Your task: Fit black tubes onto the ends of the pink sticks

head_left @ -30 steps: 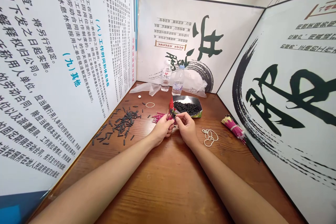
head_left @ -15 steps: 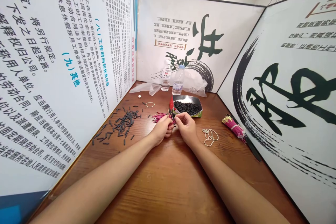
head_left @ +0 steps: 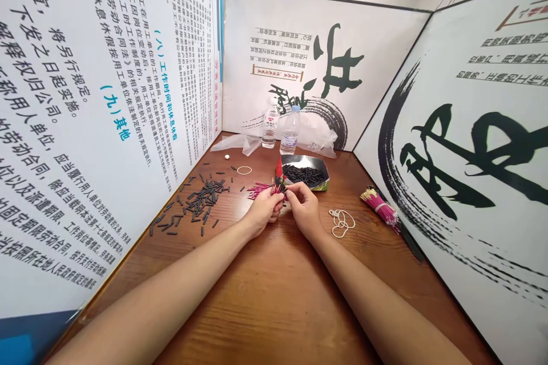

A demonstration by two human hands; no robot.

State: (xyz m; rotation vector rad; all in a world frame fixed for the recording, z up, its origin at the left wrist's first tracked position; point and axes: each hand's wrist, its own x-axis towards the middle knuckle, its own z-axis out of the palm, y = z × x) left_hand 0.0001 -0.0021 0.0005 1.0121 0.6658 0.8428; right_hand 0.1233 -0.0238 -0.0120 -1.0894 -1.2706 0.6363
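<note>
- Fingers of the left hand (head_left: 264,212) are clamped around a bundle of magenta wires (head_left: 258,190), its black ends toward the right hand (head_left: 305,206).
- Right thumb and forefinger are at these ends (whether they pinch one, I cannot tell).
- White rubber bands (head_left: 341,223) lie rightward, short black tubes (head_left: 204,201) leftward.
- Further right rests a tied wire bundle (head_left: 381,209).
- Beyond the hands, an open box (head_left: 327,183) contains more tubes.
- Behind it stand two plastic bottles (head_left: 290,132).

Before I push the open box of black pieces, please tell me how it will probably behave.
Pushed gently, the box should slide rather than tip, because it looks low and wide. It looks thin-walled, so it may bend under a firm grip. The small black pieces lie loose inside, so they could spill if it tilts.
</note>
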